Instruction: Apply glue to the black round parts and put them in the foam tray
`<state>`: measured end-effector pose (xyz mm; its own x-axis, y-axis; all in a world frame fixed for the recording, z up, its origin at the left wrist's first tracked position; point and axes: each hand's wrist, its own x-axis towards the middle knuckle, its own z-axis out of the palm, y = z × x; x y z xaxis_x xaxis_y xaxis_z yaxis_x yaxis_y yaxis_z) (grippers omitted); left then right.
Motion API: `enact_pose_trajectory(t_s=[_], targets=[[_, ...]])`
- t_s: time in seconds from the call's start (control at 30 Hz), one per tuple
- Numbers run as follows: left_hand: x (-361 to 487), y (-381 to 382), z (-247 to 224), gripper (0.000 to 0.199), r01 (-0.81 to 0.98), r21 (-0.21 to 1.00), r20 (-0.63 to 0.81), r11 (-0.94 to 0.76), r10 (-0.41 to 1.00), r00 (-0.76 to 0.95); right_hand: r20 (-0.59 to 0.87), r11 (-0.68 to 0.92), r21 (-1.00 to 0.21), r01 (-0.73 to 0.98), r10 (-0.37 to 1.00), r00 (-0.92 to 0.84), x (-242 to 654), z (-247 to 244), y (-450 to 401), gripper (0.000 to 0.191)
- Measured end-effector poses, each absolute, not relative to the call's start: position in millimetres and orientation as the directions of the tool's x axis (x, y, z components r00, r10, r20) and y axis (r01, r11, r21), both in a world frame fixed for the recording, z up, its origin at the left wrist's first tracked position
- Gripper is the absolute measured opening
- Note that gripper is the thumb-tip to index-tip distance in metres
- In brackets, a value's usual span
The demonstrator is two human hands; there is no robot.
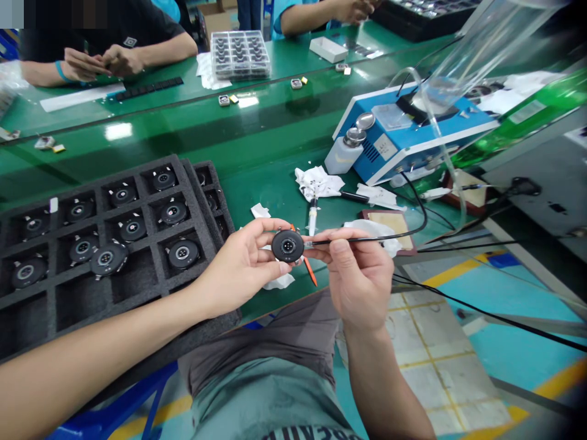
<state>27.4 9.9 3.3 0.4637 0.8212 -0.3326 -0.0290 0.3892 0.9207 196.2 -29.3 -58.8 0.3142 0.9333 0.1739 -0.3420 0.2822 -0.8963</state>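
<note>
My left hand (245, 260) holds a round black watch body (287, 245) by its edge, its sensor side facing up. Pinched in my right hand (360, 272) is a thin black tube (380, 238) with a clear tip, which meets the right edge of the watch body. Orange tweezers (310, 272) lie partly hidden behind the hands. On the left, a dark foam tray (177, 293) holds several similar watch bodies in its compartments, and one of them (109, 258) rests tilted across the dividers.
Crumpled white wipes (318, 182), a syringe (312, 217) and a pump bottle (345, 151) lie beyond my hands. A blue dispenser box (394, 137) stands at the right, with cables and a green bottle (527, 116). Two people work across the bench; small parts (224, 100) sit along the middle strip.
</note>
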Motion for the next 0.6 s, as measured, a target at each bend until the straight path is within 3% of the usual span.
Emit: enact_pose_trajectory(t_s=[0.6], targets=[[26.9, 9.7, 3.6, 0.049, -0.027, 0.923, -0.329, 0.385, 0.822, 0.465, 0.183, 0.291, -0.890, -0.351, 0.933, 0.309, 196.0, -58.6, -29.8, 0.006]])
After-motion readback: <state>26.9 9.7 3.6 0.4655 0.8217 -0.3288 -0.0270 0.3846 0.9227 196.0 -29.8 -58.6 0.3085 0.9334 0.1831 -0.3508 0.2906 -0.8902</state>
